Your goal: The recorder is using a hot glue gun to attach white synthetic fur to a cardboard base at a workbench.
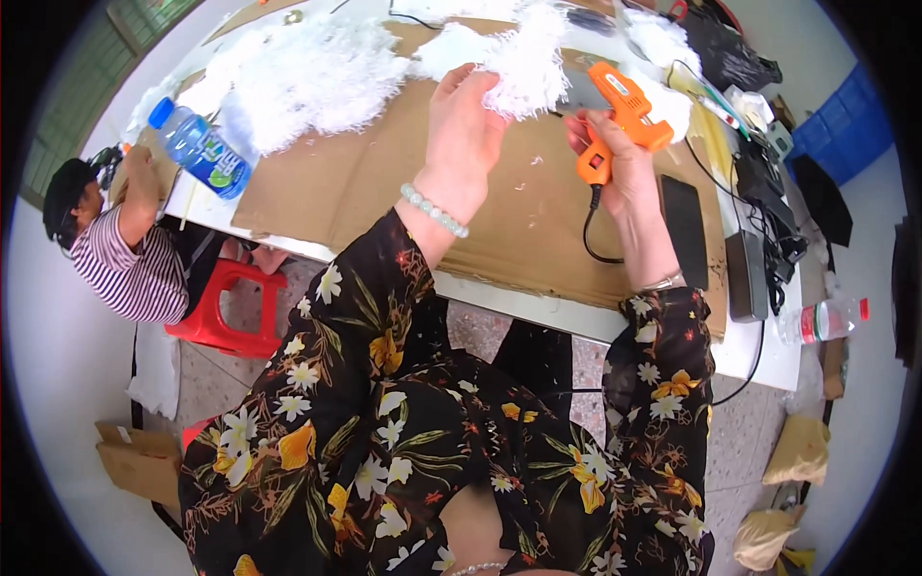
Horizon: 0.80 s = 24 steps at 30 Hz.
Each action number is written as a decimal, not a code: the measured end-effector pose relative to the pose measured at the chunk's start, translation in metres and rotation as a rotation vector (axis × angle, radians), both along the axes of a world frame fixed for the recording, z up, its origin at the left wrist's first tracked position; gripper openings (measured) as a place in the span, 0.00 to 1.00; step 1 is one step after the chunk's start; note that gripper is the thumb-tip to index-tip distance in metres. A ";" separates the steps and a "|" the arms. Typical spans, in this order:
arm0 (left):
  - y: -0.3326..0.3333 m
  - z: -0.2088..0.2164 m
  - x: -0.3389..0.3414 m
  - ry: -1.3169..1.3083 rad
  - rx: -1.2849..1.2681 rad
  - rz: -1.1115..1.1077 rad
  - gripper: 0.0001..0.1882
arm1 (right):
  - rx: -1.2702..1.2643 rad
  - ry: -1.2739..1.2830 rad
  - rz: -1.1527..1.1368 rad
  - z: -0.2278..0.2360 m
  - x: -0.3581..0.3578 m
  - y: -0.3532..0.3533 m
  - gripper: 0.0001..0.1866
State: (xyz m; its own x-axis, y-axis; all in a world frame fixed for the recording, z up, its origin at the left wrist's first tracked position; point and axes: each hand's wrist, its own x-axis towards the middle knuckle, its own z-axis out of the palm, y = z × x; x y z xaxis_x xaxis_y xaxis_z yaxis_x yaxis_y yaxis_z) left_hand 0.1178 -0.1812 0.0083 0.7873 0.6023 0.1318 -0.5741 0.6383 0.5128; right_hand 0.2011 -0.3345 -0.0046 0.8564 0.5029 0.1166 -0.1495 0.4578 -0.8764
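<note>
My left hand (459,134) pinches a bundle of white shaggy fringe (531,69) and holds it up over a cardboard sheet (375,182). An orange glue gun (629,113) is in my right hand (626,163), with the fingers round its body just right of the fringe. Its black cord (590,219) hangs down onto the cardboard. The nozzle is near the fringe, and I cannot tell whether they touch. A large heap of the same white fringe (317,82) lies at the far left of the cardboard, where small white scraps are scattered too.
A blue-capped bottle (204,149) stands at the left table edge. A dark phone (684,230), a black power adapter (746,276) and tangled cables lie at right. A clear bottle (823,321) is beyond them. A co-worker (130,240) sits at left near a red stool (230,307).
</note>
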 end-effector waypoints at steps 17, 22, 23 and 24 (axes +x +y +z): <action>-0.038 -0.009 -0.008 0.093 0.706 -0.126 0.28 | 0.055 -0.174 -0.200 0.020 -0.015 -0.003 0.16; -0.045 -0.020 0.005 0.132 0.711 -0.156 0.13 | 0.013 -0.206 -0.237 0.014 -0.013 -0.011 0.15; -0.043 -0.020 0.003 0.136 0.708 -0.146 0.13 | 0.007 -0.242 -0.231 0.013 -0.014 -0.009 0.15; -0.041 -0.020 0.001 0.152 0.734 -0.083 0.10 | 0.002 -0.278 -0.226 0.013 -0.015 -0.007 0.14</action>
State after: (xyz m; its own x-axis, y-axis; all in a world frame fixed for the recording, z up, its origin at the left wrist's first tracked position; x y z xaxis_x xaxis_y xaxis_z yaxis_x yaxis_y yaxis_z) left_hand 0.1192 -0.2224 -0.0116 0.8679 0.3399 0.3623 -0.4277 0.1402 0.8930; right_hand 0.1865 -0.3418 0.0079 0.8813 0.3043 0.3615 0.1998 0.4534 -0.8686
